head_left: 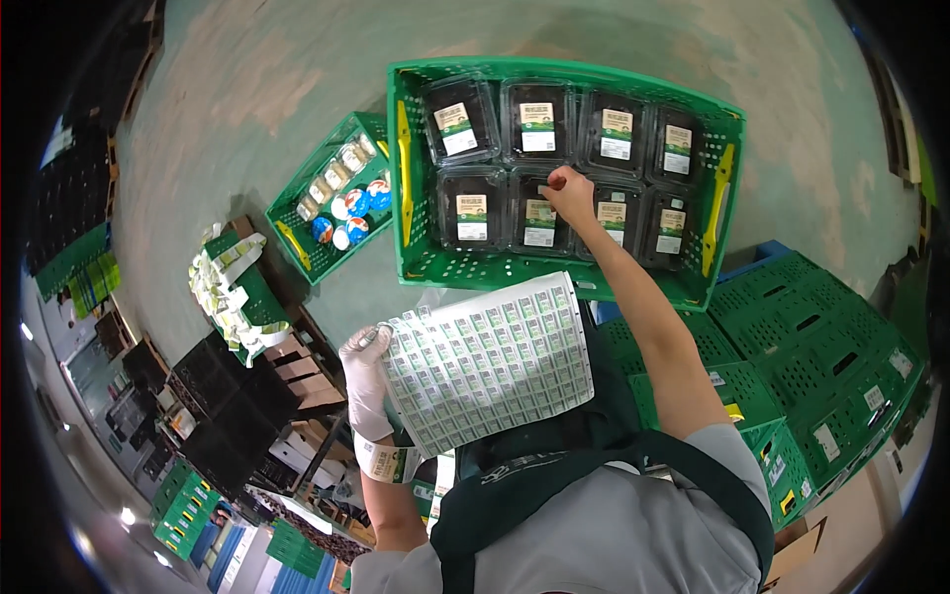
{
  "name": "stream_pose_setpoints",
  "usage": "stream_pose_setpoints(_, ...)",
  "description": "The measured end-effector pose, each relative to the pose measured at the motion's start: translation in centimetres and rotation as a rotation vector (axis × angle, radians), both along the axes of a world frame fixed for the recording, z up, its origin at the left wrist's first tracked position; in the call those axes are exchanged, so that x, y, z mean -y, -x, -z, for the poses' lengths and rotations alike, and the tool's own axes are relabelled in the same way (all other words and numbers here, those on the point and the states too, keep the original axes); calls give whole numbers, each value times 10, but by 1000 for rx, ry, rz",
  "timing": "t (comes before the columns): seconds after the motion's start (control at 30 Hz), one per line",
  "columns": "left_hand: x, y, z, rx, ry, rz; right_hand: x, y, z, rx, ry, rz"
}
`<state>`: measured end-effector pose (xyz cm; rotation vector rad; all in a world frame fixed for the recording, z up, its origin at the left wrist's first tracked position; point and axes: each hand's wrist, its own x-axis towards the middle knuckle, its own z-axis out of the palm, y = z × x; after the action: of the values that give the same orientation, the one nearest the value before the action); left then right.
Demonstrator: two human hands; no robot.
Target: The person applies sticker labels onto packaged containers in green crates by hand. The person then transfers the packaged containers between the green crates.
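Left hand (pixel 364 374), gloved, pinches the sticker sheet (pixel 485 361) at its left edge; fingers behind it hidden from here. Right hand (pixel 572 198), bare, over a black box (pixel 529 213), near row, second from left in the green crate (pixel 584 69), covering its upper right corner. Fingertips close together; can't tell if they grip the pale scrap (pixel 545 190). Small crate (pixel 336 259) partly hidden behind the big one.
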<state>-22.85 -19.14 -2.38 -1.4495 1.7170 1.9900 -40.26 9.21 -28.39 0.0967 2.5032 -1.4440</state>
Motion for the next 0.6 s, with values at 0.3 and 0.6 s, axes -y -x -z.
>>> stream_pose_setpoints(0.3,42,-32,10,56,-56,-96,43,16,-26,200,-126,-212)
stream_pose_setpoints(0.6,56,-29,13,160,-11,-48,130,21,4,-279,-279,-500)
